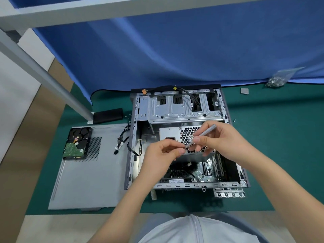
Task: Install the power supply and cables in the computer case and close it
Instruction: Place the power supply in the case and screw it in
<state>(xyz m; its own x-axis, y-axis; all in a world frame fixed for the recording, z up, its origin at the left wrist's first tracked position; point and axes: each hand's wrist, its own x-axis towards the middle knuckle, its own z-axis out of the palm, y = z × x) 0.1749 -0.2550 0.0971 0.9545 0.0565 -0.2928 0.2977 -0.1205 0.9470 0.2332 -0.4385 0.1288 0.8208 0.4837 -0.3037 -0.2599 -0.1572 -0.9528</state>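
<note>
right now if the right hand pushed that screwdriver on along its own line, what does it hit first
Most likely the left hand, whose fingertips already pinch at the tip of the screwdriver held by the right hand; depth is unclear.

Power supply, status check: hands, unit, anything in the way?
Right hand grips screwdriver; left hand pinches at its tip. Power supply inside open case. Side panel off, hard drive on it.

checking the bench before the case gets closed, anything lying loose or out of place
Yes. A bare hard drive lies circuit-board up on the removed grey side panel, not in the open grey computer case. A black cable bundle hangs over the case's left wall. One small screw lies loose right of the case.
</note>
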